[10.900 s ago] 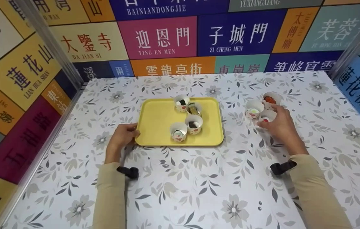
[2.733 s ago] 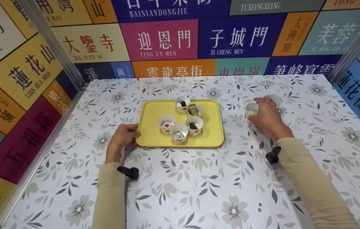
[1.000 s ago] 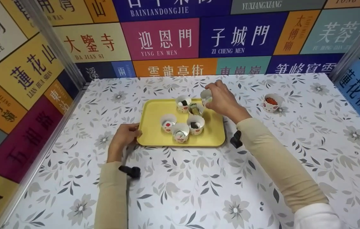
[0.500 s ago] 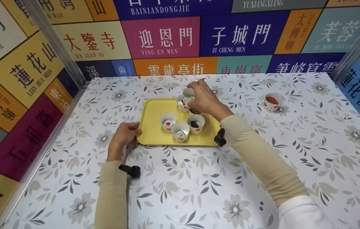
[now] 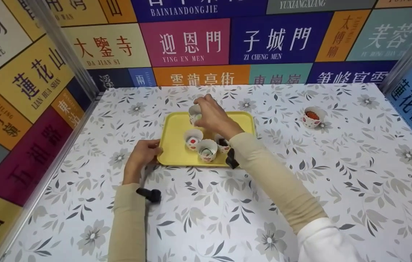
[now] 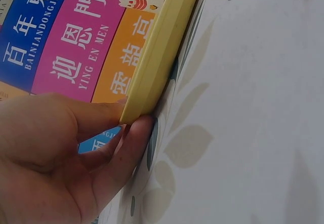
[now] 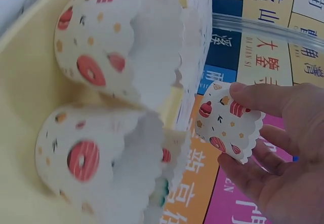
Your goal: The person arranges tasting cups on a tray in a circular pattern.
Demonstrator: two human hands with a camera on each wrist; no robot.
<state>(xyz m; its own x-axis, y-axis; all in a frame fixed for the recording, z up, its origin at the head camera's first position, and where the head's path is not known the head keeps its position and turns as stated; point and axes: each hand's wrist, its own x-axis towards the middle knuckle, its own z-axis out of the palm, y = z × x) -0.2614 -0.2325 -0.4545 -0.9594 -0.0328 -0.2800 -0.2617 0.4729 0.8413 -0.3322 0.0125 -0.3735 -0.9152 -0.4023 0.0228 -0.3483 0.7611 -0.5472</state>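
Note:
Along the left side of the yellow tray, my left hand grips the rim. In the left wrist view its thumb lies over the tray edge, with fingers underneath. My right hand holds a patterned paper baking cup with pale green contents over the tray's back part. In the right wrist view the thumb and fingers pinch this cup by its sides. On the tray stand a cup with a red dot inside, one with whitish-green filling, and one with dark filling. My right hand hides the cups behind it.
One paper cup with orange-red contents stands on the floral tablecloth, right of the tray. Walls of coloured sign panels close off the back and the sides.
The red-dot cup moved from the right group onto the tray. My right hand then picked up the pale green cup and carried it left over the tray. My left hand stays put.

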